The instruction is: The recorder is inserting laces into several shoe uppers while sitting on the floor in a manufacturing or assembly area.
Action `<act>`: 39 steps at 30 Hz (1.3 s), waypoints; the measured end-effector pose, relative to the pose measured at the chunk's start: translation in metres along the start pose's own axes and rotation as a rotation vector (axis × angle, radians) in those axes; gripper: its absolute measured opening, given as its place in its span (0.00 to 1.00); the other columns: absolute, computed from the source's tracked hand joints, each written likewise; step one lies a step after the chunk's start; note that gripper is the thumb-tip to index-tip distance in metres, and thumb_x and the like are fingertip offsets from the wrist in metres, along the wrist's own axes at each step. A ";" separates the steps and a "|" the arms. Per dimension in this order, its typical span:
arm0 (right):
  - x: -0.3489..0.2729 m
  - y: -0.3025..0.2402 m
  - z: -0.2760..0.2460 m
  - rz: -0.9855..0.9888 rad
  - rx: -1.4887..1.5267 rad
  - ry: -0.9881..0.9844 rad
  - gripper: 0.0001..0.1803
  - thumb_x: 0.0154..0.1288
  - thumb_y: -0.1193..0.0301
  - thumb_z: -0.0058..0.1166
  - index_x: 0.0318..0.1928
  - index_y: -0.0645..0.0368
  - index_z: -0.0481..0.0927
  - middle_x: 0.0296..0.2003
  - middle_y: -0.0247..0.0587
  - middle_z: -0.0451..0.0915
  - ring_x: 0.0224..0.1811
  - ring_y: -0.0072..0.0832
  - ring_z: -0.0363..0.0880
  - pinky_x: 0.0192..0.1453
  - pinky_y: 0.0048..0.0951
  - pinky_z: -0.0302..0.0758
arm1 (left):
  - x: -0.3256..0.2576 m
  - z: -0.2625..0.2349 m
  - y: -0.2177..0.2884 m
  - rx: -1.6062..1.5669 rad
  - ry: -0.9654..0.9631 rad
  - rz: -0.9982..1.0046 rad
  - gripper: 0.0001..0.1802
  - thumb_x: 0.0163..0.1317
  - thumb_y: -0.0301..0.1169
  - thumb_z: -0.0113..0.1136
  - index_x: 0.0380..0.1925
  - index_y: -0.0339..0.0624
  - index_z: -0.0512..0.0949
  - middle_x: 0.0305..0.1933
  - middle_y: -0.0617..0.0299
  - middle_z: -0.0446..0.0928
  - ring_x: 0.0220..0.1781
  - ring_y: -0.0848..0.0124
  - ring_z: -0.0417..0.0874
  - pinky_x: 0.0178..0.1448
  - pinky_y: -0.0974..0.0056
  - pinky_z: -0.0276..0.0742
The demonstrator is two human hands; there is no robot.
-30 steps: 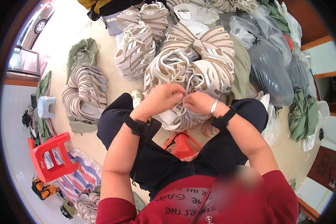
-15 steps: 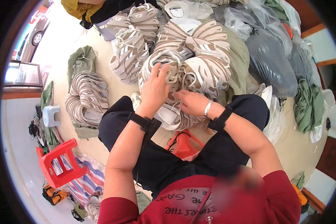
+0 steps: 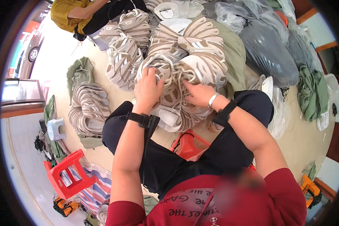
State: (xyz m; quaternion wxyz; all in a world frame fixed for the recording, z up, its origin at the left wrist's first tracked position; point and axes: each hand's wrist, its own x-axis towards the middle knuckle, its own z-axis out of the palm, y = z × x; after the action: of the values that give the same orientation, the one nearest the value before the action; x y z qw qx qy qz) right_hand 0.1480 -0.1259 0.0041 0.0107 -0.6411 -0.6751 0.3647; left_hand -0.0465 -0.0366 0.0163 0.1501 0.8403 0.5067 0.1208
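Note:
A big fanned heap of beige and white shoe uppers [image 3: 205, 47] lies in front of my knees, loose laces [image 3: 180, 107] trailing over it. My left hand [image 3: 148, 90] is bent over the rim of a near shoe upper [image 3: 162, 63], thumb apart from the fingers, its fingertips partly hidden inside. To its right, my right hand [image 3: 201, 95] is at the laces, index finger stretched toward the upper and the other fingers curled; a lace appears to lie in its grip. Pale insides of more uppers [image 3: 167, 117] show below my hands.
Other stacks of uppers stand at the left [image 3: 87, 109] and behind [image 3: 124, 56]. A red stool [image 3: 69, 175] and small pale stool [image 3: 55, 129] are at far left. Dark plastic bags [image 3: 269, 56] and green cloth [image 3: 312, 94] lie right. A person in a yellow sleeve [image 3: 64, 17] sits at the back.
My right hand has moved up and forward to the laces in the middle of the heap. My left hand has curled further over the upper's rim. The whole view has shifted slightly.

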 end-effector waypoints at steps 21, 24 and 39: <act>0.003 0.023 -0.014 -0.054 0.393 0.418 0.23 0.63 0.62 0.52 0.54 0.64 0.74 0.25 0.47 0.82 0.31 0.42 0.82 0.37 0.39 0.76 | 0.006 0.046 0.047 -0.233 -0.037 0.143 0.15 0.61 0.25 0.49 0.48 0.39 0.74 0.49 0.50 0.77 0.44 0.48 0.81 0.45 0.50 0.78; -0.004 0.019 -0.019 -0.001 0.446 0.362 0.23 0.63 0.63 0.52 0.55 0.63 0.74 0.26 0.46 0.83 0.31 0.40 0.83 0.37 0.38 0.76 | 0.010 0.051 0.052 -0.218 -0.048 0.129 0.15 0.60 0.25 0.50 0.48 0.39 0.72 0.46 0.47 0.77 0.43 0.48 0.82 0.43 0.48 0.77; -0.007 0.029 -0.024 -0.097 0.325 0.290 0.28 0.64 0.66 0.54 0.64 0.59 0.68 0.24 0.41 0.82 0.24 0.28 0.79 0.33 0.31 0.74 | 0.040 0.061 0.054 -0.021 -0.163 0.032 0.06 0.54 0.28 0.55 0.27 0.38 0.80 0.32 0.47 0.81 0.37 0.48 0.83 0.41 0.49 0.79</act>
State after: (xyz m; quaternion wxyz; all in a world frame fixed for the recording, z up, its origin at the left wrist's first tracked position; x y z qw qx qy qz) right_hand 0.1857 -0.1234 0.0103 0.2281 -0.6436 -0.6288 0.3719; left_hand 0.0375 -0.0329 -0.0177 0.1978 0.8538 0.4779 0.0595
